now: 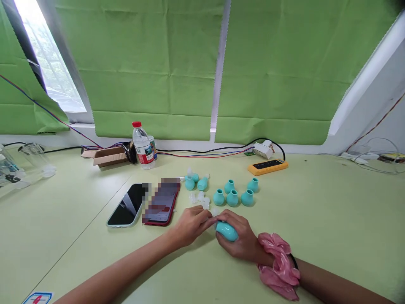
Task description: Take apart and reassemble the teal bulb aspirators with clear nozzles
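A teal squeeze bulb point(227, 231) lies on its side in my right hand point(241, 236), whose fingers wrap round it. My left hand point(193, 223) is closed, its fingertips pressed together at the bulb's mouth end; what they pinch is hidden. A translucent plastic piece point(215, 211) shows just behind the fingertips. Beyond my hands, several open-mouthed teal bulbs point(232, 198) stand upright on the table. To their left are teal bulbs point(202, 183) fitted with translucent tips, and loose translucent plastic tips point(200, 197) lie in front of these.
Two phones lie to the left, one dark-screened point(126, 207) and one red-cased point(163, 204). Behind them stand a red-capped water bottle point(144, 147) and an open cardboard box point(110, 157). A yellow power strip point(268, 166) and cables run along the table's point(332, 219) back edge.
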Demonstrator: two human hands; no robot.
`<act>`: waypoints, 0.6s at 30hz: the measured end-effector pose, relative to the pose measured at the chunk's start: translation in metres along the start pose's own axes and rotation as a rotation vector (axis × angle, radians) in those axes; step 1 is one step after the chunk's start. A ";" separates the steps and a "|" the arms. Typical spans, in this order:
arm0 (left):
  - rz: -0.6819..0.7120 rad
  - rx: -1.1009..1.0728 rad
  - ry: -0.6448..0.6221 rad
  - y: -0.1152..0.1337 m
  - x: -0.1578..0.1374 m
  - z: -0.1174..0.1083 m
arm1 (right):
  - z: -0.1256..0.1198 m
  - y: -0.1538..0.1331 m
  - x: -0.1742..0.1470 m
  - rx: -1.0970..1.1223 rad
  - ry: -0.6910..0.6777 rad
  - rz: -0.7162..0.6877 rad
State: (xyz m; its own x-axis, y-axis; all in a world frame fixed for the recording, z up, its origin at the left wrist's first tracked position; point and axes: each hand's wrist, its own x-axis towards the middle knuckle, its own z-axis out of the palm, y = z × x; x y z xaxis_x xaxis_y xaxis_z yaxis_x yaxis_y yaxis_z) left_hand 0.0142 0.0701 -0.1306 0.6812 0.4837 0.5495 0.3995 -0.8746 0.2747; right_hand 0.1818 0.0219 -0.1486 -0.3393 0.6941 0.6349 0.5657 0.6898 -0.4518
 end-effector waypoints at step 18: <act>-0.129 0.352 -0.035 -0.026 0.005 0.012 | 0.009 0.002 0.003 0.495 0.043 0.556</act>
State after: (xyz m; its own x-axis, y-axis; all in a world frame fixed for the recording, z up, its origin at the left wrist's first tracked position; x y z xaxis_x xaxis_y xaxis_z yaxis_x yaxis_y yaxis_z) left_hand 0.0146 0.0958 -0.1443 0.6296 0.5953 0.4992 0.6657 -0.7446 0.0483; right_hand 0.1753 0.0269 -0.1534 -0.0664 0.9659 0.2502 0.2369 0.2588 -0.9364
